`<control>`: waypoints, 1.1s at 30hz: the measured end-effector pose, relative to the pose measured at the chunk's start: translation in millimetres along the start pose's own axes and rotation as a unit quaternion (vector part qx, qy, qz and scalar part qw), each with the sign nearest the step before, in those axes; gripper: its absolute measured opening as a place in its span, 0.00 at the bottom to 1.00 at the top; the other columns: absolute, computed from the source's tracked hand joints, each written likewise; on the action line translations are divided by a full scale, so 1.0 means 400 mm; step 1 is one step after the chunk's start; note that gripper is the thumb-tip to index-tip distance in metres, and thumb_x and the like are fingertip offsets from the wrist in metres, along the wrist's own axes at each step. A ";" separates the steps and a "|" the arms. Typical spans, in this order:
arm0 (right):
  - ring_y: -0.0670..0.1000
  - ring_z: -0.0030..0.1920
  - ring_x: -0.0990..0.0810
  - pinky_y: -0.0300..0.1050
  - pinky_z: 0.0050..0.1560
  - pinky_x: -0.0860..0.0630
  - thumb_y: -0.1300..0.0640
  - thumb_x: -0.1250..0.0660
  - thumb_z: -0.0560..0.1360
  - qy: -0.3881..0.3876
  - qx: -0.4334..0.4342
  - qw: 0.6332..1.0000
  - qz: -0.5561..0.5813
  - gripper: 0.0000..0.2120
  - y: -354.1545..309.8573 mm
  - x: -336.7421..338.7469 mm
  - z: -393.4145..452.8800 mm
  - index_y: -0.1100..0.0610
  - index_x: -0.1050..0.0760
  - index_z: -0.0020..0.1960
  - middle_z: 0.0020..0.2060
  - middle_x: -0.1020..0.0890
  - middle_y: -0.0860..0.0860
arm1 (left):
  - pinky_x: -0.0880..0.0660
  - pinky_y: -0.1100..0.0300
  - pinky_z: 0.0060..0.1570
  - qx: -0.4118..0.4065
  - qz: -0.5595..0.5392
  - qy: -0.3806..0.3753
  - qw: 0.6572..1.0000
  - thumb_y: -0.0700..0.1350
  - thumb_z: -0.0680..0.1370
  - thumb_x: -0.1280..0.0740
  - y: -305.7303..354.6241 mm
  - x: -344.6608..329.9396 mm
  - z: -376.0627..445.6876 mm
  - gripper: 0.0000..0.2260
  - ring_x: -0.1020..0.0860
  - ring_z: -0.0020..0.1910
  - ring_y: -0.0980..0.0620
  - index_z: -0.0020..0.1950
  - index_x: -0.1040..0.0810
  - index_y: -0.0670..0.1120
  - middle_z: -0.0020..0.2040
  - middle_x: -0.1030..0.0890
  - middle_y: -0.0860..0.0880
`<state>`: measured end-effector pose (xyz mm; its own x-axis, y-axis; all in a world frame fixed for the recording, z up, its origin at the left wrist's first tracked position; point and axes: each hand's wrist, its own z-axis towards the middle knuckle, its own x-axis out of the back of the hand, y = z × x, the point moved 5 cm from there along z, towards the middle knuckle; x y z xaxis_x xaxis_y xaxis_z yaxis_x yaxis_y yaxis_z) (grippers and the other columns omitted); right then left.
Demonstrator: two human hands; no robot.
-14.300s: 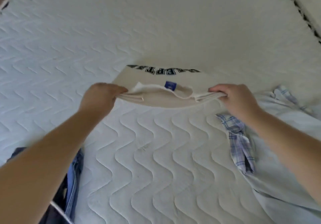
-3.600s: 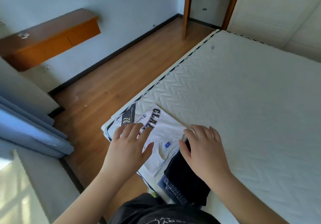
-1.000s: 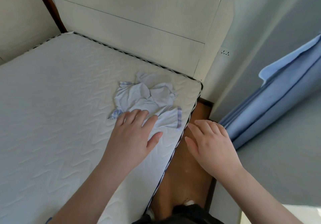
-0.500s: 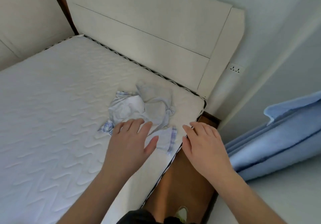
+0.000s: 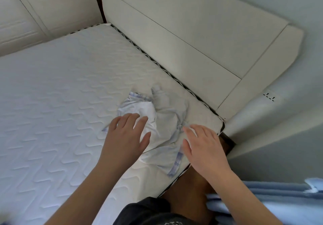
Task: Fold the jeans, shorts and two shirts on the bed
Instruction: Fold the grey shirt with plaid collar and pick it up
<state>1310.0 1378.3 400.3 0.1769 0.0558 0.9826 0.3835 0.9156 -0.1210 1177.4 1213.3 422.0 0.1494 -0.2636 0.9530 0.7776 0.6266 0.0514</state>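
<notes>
A crumpled pale blue shirt with plaid trim lies near the corner of the white quilted mattress, close to the headboard. My left hand reaches over the shirt's left side, fingers spread and straight. Over the shirt's right side, near the mattress edge, my right hand is stretched out with fingers extended too. Neither hand grips the cloth; whether they touch it I cannot tell. The jeans, the shorts and the other shirt are out of view.
A cream padded headboard runs behind the mattress. The mattress corner ends at right, above a strip of brown floor. A blue curtain hangs at the lower right. A wall socket sits beside the headboard.
Both hands have moved forward over the crumpled shirt, and the view has closed in on it. Earlier, the printed shirt was folded and laid at the bed's other end.
</notes>
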 end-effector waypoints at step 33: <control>0.59 0.61 0.23 0.54 0.58 0.27 0.50 0.38 0.78 -0.238 0.195 0.951 -0.002 0.24 0.413 -0.565 0.840 0.57 0.31 0.71 0.65 0.25 0.57 | 0.25 0.44 0.60 0.197 0.003 -0.126 0.972 0.50 0.77 0.42 0.020 -0.644 0.558 0.23 0.23 0.63 0.40 0.68 0.23 0.45 0.65 0.22 0.40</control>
<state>1028.7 1650.7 205.7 -0.2903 0.1411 0.9465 0.0009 0.9891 -0.1471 1008.9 1449.9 243.5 -0.0400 -0.1031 0.9939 0.4754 0.8729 0.1097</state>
